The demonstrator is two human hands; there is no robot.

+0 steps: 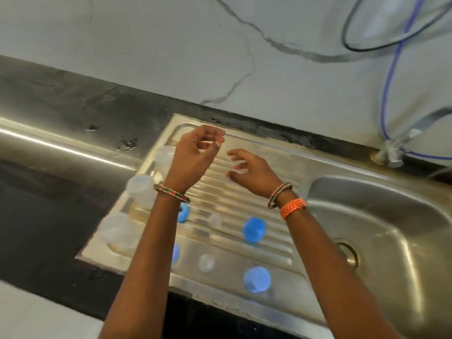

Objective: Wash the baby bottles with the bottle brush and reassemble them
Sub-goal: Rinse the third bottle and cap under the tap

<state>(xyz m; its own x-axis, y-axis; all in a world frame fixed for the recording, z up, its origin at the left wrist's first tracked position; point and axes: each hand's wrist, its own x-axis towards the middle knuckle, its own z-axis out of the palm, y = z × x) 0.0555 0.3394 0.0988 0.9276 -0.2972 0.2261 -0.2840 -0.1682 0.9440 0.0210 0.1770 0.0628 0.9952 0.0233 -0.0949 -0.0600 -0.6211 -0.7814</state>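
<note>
- Both hands, left [195,157] and right [249,172], hovered empty with loosely curled fingers.
- Clear bottles [140,192] and blue caps [254,229] stood apart on the drainboard [256,192].
- Reassembly seemingly pending; next, pick matching parts.

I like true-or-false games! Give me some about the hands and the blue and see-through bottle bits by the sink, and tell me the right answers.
1. Both hands are up above the ribbed draining board. True.
2. The right hand is holding a blue cap. False: its fingers are spread and hold nothing.
3. Two blue caps sit on the draining board, to the right of the arms' gap. True.
4. The left hand is squeezing a bottle brush. False: no brush shows, and that hand looks empty.
5. The clear bottles lie in the sink bowl. False: they stand along the board's left edge.
</note>
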